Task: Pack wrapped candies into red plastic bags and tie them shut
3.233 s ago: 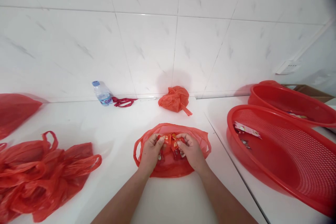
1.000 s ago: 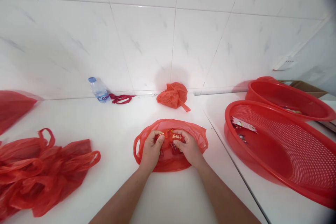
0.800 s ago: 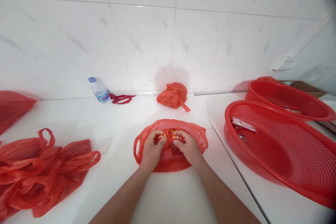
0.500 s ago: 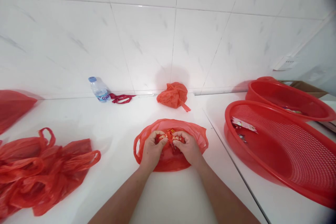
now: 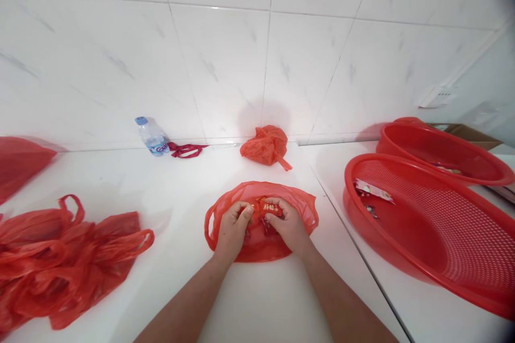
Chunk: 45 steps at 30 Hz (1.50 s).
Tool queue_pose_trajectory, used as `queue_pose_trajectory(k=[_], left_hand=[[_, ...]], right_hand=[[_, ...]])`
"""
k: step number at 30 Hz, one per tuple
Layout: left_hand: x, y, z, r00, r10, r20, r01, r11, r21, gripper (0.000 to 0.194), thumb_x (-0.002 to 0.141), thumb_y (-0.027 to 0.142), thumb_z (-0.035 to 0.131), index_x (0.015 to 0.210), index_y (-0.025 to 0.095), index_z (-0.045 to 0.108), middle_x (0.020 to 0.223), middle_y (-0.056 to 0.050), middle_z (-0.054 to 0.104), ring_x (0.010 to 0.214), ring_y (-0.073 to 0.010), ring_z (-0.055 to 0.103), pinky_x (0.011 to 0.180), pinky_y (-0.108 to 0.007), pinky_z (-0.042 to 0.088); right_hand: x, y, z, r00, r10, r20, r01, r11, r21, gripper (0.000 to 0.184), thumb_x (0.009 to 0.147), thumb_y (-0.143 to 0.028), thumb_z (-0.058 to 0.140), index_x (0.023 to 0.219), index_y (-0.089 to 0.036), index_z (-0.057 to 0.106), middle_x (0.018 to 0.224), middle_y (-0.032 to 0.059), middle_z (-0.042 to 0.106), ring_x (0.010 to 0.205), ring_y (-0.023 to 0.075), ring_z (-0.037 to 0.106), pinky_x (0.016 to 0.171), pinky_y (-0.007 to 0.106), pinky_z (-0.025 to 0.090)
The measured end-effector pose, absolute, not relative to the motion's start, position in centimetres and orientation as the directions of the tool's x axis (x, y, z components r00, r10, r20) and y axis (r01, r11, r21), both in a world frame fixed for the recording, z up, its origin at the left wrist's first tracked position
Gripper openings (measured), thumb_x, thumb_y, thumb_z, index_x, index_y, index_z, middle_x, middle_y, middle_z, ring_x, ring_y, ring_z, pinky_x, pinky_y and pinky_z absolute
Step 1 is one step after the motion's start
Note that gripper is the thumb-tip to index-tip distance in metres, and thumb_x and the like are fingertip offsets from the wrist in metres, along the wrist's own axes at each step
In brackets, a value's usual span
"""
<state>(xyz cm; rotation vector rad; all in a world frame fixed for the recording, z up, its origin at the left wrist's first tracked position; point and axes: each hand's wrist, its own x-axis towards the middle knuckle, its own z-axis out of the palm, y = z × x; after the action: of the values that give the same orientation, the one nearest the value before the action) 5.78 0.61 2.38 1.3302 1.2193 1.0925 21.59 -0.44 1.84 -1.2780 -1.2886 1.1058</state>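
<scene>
A red plastic carrier bag lies on the white table, its mouth spread and one handle loop out to the left. Over it, my right hand pinches a small red wrapped candy with pale lettering between thumb and fingers. Close beside it, my left hand is closed, thumb against forefinger, on a small red wrapped candy that my fingers mostly cover. More red wrapped candies show inside the bag, between and below my hands.
A knotted red bag sits by the tiled wall. Left of it are a dark red ribbon and a water bottle. Crumpled red bags cover the left side. Two red baskets, one nearer and one behind, hold several packets.
My left hand has turned slightly, and its candy's lettering is now mostly hidden. The candy in my right hand is tilted a little differently. The bag has hardly moved.
</scene>
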Motion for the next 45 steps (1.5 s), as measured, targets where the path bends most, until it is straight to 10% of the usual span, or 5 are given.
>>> queue_pose_trajectory(k=[45], left_hand=[[5.97, 0.28, 2.82, -0.007, 0.999, -0.038, 0.135, 0.039, 0.99, 0.029, 0.078, 0.041, 0.057, 0.1, 0.022, 0.056, 0.064, 0.005, 0.054, 0.049, -0.0094, 0.045, 0.048, -0.021, 0.041]], right_hand=[[21.51, -0.53, 1.89, 0.051, 0.999, 0.012, 0.075, 0.008, -0.997, 0.02, 0.08, -0.032, 0.054, 0.098, -0.022, 0.059, 0.082, 0.0005, 0.062, 0.065, 0.0136, 0.056, 0.055, 0.025, 0.044]])
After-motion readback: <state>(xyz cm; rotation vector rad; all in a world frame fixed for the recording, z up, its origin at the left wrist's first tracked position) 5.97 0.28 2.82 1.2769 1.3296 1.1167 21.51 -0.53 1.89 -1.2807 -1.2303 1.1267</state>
